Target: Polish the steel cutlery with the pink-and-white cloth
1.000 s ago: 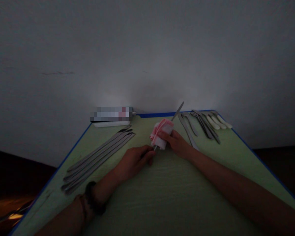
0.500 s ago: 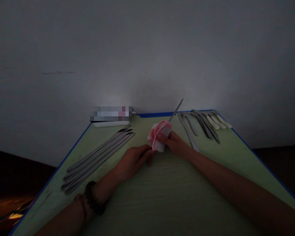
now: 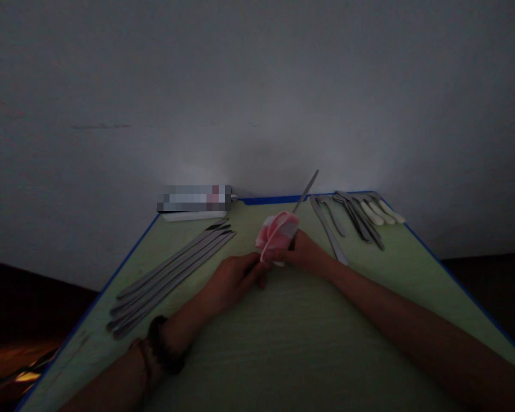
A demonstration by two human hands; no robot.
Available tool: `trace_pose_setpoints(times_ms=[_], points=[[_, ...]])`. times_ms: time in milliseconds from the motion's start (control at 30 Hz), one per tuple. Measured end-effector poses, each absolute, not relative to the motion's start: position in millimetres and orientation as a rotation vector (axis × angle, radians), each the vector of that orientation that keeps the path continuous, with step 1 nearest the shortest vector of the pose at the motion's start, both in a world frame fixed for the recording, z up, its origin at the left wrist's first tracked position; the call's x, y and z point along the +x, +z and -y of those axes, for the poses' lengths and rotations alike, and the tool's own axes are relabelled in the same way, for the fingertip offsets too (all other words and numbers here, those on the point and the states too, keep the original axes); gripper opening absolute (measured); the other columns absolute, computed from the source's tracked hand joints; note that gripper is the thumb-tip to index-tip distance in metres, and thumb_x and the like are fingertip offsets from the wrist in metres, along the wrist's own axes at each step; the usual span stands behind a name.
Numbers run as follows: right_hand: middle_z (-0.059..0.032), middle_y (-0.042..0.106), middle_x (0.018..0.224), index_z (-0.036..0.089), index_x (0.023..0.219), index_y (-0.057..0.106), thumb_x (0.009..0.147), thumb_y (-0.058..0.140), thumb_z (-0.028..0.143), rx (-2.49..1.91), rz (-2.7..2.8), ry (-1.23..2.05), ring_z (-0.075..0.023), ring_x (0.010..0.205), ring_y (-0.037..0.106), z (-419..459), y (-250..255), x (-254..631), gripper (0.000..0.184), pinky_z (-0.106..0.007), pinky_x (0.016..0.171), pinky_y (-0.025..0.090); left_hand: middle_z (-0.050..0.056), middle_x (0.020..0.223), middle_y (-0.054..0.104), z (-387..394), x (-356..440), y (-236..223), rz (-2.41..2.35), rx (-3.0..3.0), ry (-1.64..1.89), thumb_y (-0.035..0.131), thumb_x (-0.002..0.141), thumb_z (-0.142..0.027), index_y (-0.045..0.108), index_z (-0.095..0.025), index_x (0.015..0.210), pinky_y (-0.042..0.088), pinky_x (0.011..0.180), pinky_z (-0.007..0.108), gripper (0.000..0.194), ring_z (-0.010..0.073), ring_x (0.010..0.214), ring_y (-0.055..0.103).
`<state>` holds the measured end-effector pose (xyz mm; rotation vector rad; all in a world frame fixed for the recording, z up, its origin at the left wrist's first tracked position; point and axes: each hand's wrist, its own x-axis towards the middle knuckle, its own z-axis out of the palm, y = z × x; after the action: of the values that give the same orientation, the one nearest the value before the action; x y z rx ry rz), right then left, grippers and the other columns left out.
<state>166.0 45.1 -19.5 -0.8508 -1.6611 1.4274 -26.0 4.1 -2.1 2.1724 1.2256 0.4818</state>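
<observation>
A table knife [image 3: 306, 190] slants up out of a bunched pink-and-white cloth [image 3: 278, 232]; its tip points up and right, and the cloth hides its lower part. My right hand [image 3: 300, 249] is closed on the cloth around the knife, thumb across the front. My left hand [image 3: 240, 274] is closed just below the cloth, where the knife's lower end lines up with its fingers; the grip itself is partly hidden. Nearest on the left lie several metal knives [image 3: 171, 277] side by side. Beyond my right hand lies a single knife [image 3: 328, 229].
A fork or spoon [image 3: 335, 217], several dark metal utensils [image 3: 358, 220] and several white-handled utensils [image 3: 380, 212] lie at the back right of the green table [image 3: 257, 343]. At the back left is a blurred-out device [image 3: 195, 198] over a white object [image 3: 195, 217]. A wall [image 3: 257, 103] stands behind.
My right thumb has slid down the cloth toward my left fingers. The cloth and knife have shifted slightly left. My left hand has hardly moved.
</observation>
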Motion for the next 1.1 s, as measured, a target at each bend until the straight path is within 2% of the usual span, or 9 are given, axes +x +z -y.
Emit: trace_pose_setpoints(times_ms=[267,633,867,1100], points=[[0.0004,0.065,0.079,0.018,0.084,0.066,0.068,0.071,0.035,-0.838,1.649,1.418,-0.0122,0.071,0.057,-40.9,-14.3,165.2,0.024,-0.026,0.069,0.045,-0.003,0.064,0.061,-1.4,-24.8,-3.4,-1.252,2.174,0.502,0.04,0.094,-0.039,0.06,-0.017,0.073,0.037,0.055,0.02,0.036,0.0102,0.055,0.053],[0.0004,0.062,0.071,0.016,0.077,0.064,0.075,0.065,0.043,-0.84,1.567,1.428,-0.0117,0.066,0.053,-43.1,-23.0,164.8,0.027,-0.025,0.066,0.043,-0.003,0.064,0.061,-1.1,-23.8,1.0,-1.262,2.177,0.482,0.039,0.094,-0.037,0.06,-0.017,0.075,0.036,0.054,0.021,0.034,0.0104,0.055,0.053],[0.0001,0.063,0.074,0.016,0.081,0.065,0.078,0.063,0.039,-0.795,1.593,1.431,-0.0121,0.069,0.055,-42.2,-21.4,165.3,0.023,-0.026,0.069,0.044,-0.002,0.064,0.062,0.1,-21.6,1.8,-1.305,2.186,0.526,0.041,0.092,-0.038,0.06,-0.017,0.078,0.036,0.054,0.021,0.031,0.0106,0.055,0.053],[-0.0014,0.066,0.082,0.018,0.085,0.068,0.078,0.063,0.037,-0.734,1.752,1.399,-0.0138,0.077,0.059,-39.4,-14.1,166.5,0.021,-0.028,0.075,0.046,-0.001,0.061,0.061,-1.5,-21.5,0.4,-1.381,2.174,0.481,0.043,0.09,-0.046,0.06,-0.016,0.076,0.035,0.05,0.021,0.038,0.0113,0.053,0.052]])
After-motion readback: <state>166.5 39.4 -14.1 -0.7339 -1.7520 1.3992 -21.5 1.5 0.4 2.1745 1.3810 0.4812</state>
